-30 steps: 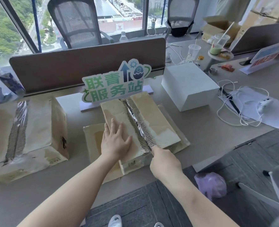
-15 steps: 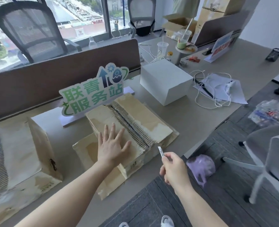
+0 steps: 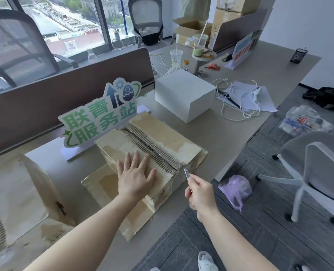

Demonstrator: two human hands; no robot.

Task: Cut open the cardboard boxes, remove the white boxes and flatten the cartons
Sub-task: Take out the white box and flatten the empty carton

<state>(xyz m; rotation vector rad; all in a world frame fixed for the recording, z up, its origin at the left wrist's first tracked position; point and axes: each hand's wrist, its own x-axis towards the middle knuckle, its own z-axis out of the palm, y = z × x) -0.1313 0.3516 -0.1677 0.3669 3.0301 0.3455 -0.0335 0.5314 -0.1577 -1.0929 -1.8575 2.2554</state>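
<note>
While my left hand (image 3: 135, 176) lies flat on the carton (image 3: 142, 151), its tape (image 3: 152, 147) looking slit, right hand (image 3: 200, 194) pinches the blade (image 3: 186, 173); white box (image 3: 183, 97) already out at two o'clock, sealed carton (image 3: 15, 194) waiting at nine.

Green desk sign (image 3: 100, 116): "联青服务站". Other txt unreadable.

Matt cardboard carton (image 3: 123, 145), glossy tape seam (image 3: 152, 151)

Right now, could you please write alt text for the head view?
A left hand presses flat on a taped cardboard box while the right hand holds a small blade beside its near end. A white box stands behind.
</note>
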